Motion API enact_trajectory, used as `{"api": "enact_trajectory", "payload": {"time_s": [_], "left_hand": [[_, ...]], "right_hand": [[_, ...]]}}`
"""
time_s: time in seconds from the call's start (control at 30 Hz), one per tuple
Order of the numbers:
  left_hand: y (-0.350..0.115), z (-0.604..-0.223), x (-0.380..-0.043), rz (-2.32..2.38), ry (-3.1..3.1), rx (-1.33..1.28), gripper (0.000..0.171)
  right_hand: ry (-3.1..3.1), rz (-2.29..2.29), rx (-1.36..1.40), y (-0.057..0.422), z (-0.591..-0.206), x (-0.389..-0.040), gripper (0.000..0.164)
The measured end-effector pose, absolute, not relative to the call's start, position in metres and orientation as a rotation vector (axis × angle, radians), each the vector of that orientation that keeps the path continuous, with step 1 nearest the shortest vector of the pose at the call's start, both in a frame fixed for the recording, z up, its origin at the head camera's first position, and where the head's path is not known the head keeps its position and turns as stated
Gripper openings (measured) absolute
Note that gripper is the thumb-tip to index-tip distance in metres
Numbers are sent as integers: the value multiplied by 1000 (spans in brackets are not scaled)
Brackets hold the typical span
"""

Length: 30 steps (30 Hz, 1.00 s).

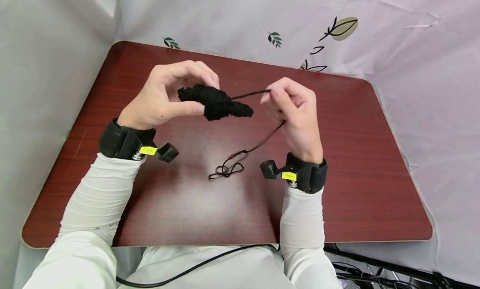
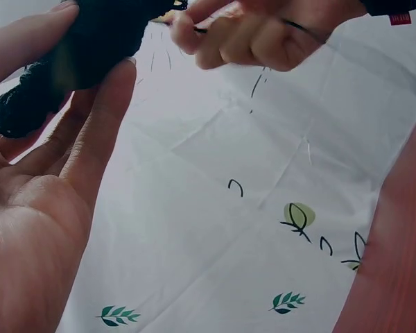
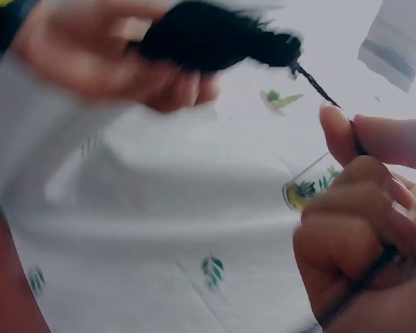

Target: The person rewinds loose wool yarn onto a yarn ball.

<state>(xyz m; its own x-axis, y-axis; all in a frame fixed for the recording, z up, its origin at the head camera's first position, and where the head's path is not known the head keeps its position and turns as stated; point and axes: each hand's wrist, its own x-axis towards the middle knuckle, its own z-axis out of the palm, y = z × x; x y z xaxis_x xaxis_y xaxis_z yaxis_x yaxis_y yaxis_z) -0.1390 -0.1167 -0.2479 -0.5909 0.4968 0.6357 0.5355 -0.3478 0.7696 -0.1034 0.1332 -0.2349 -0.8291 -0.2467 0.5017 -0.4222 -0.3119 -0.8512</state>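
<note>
A bundle of black yarn [image 1: 215, 100], thick in the middle with narrower ends, is held above the table by my left hand [image 1: 168, 93]. The left thumb lies on its near side and the fingers curve behind it. From the bundle a black strand [image 1: 250, 95] runs to my right hand [image 1: 296, 110], which pinches it between thumb and index finger while the other fingers curl in. Below that hand the loose tail [image 1: 226, 169] drops to the table in small loops. In the right wrist view the pinched strand [image 3: 317, 87] stretches from the bundle's end [image 3: 284, 50].
The red-brown table [image 1: 360, 189] has rounded corners. White curtains [image 1: 232, 18] with leaf prints stand behind and at both sides. Each wrist wears a black camera strap [image 1: 127, 139]. A black cable [image 1: 195, 266] crosses the person's lap, and more cables [image 1: 360, 272] lie below the right table edge.
</note>
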Motion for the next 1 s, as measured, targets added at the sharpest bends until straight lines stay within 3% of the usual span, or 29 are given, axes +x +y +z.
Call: {"api": "enact_trajectory", "payload": {"time_s": [0.2, 0.4, 0.57, 0.77, 1.0], "left_hand": [[-102, -250, -131, -2286, -1642, -1473, 35], [-96, -246, -126, -2353, -1438, -1058, 32], [-97, -242, -127, -2091, -1675, -835, 28], [-103, -244, -132, -1733, -2107, -1134, 29], [-103, -252, -135, -2032, -2054, -1613, 29]], "right_hand": [[-2093, 1675, 763, 113, -244, -107, 15], [-2312, 1491, 900, 95, -254, -108, 15], [-2292, 1462, 1113, 97, -247, -101, 17], [-2146, 1463, 986, 113, -238, -99, 9], [-2097, 1573, 1010, 129, -240, -105, 5]]}}
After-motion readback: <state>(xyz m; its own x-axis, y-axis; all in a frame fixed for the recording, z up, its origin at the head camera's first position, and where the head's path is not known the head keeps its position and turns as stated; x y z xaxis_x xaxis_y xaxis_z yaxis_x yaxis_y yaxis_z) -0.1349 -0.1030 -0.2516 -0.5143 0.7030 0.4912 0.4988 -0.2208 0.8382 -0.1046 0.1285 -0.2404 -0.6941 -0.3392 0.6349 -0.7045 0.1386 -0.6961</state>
